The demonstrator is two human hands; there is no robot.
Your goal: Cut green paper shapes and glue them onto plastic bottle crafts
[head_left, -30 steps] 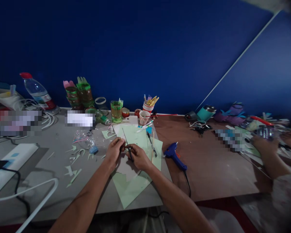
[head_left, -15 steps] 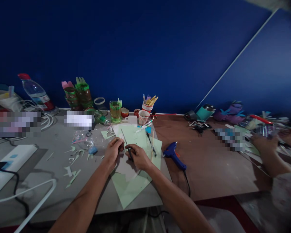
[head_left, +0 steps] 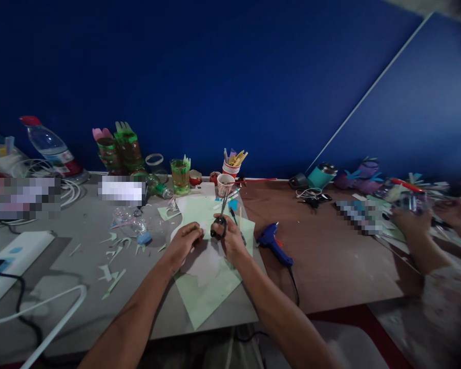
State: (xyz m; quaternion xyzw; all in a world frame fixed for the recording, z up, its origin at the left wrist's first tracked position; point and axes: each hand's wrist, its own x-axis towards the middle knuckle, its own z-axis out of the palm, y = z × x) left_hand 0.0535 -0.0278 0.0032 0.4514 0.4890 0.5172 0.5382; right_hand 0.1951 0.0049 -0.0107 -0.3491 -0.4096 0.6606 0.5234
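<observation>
My right hand (head_left: 233,240) is closed round the black handles of a pair of scissors (head_left: 223,207), whose blades point up and away from me. Just left of it, my left hand (head_left: 185,245) is pinched; a pale scrap seems to show at its fingertips, too small to name. Both hands are over pale green paper sheets (head_left: 204,306) and a whitish sheet (head_left: 200,264) lying on them. A black pen (head_left: 243,234) and a thin wooden stick (head_left: 241,218) lie beside my right hand.
A blue glue gun (head_left: 274,243) with its cord lies to the right. Paper scraps (head_left: 108,273) and clear plastic pieces (head_left: 130,218) are on the left. Paper cups (head_left: 225,183) and a green-brown cup (head_left: 181,177) stand behind. Another person's hand (head_left: 413,220) works at far right.
My right hand has turned the scissors from pointing up-left to nearly straight up and moved slightly right. My left hand has shifted a little right; the camera view has shifted slightly.
</observation>
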